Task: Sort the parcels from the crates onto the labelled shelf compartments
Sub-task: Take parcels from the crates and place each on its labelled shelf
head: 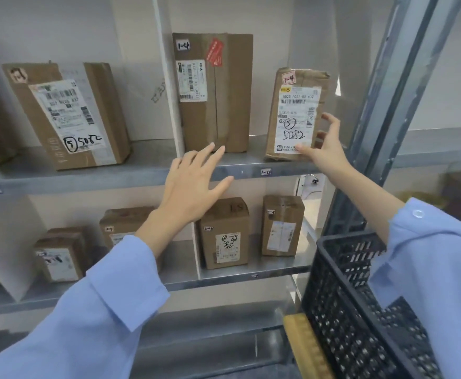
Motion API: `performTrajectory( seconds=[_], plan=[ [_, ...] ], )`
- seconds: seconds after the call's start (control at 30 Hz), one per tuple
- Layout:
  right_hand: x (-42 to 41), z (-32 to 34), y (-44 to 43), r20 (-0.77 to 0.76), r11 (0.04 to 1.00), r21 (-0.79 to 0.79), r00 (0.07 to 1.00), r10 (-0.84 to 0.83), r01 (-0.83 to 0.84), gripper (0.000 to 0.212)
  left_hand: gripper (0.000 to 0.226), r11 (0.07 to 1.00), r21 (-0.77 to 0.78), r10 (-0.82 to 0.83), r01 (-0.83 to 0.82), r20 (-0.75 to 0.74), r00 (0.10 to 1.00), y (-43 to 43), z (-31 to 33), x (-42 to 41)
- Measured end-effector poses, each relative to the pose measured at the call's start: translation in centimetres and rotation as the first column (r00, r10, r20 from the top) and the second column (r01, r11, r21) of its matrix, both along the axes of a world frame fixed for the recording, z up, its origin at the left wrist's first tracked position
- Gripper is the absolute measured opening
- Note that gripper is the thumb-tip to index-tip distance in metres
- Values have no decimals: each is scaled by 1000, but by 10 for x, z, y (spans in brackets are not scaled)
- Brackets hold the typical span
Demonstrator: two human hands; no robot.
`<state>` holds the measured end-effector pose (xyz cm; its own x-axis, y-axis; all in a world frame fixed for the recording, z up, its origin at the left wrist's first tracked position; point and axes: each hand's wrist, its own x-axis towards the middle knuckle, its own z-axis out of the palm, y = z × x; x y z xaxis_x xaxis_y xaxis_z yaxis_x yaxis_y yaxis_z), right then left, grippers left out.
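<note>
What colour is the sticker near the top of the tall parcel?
The sticker is red; the head view shows it.

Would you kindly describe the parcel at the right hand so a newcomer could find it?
Look at the upper shelf, in the compartment right of the white divider. Beside the tall box stands a shorter, crumpled parcel, with a pink tag and handwritten 5082.

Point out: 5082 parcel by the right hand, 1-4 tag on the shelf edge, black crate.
5082 parcel (297,105), head view, on its white shipping label.
1-4 tag (265,172), head view, middle of the tag.
black crate (341,283), head view, perforated side wall.
</note>
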<state>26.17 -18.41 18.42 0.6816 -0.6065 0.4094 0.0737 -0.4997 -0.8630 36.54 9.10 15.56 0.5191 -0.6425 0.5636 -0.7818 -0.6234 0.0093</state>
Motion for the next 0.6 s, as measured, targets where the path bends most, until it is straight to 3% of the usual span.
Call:
performTrajectory(
  seconds=[0.6],
  plan=[
    [41, 4, -52, -83, 998, -23, 995, 58, -60, 86, 70, 999, 13, 48, -48, 9, 999, -16, 5, 6]
  ],
)
